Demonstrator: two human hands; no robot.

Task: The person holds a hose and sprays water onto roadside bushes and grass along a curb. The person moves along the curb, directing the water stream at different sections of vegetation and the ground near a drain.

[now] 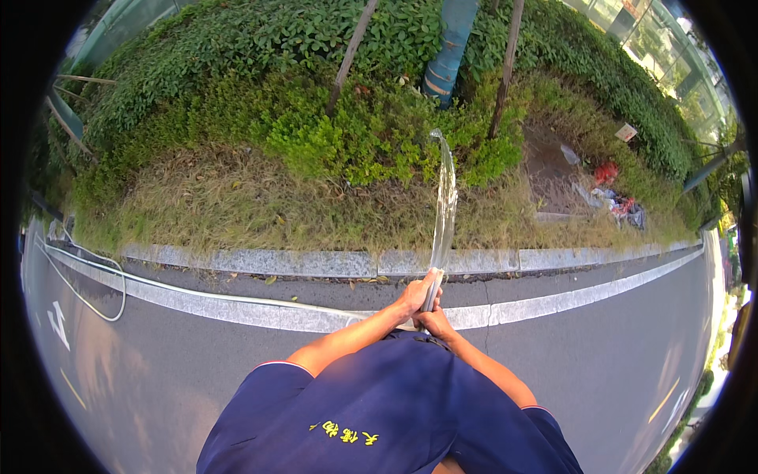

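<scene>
Both of my hands grip a pale hose (434,290) in front of my navy shirt. My left hand (418,294) is round it near its open end, with the thumb by the mouth. Lower down, my right hand (436,322) closes on the same hose. A stream of water (445,201) shoots from the end, over the kerb and dry grass, towards the bright green shrubs (361,148). Behind my hands the hose runs left along the road's white line and forms a loop at the far left.
A stone kerb (296,262) edges the planted strip. A blue-wrapped trunk (447,65) stands among wooden poles (507,71) and hedges. At right, red and clear plastic litter (622,204) lies in the grass near a small sign (626,132). Grey asphalt (195,355) surrounds me.
</scene>
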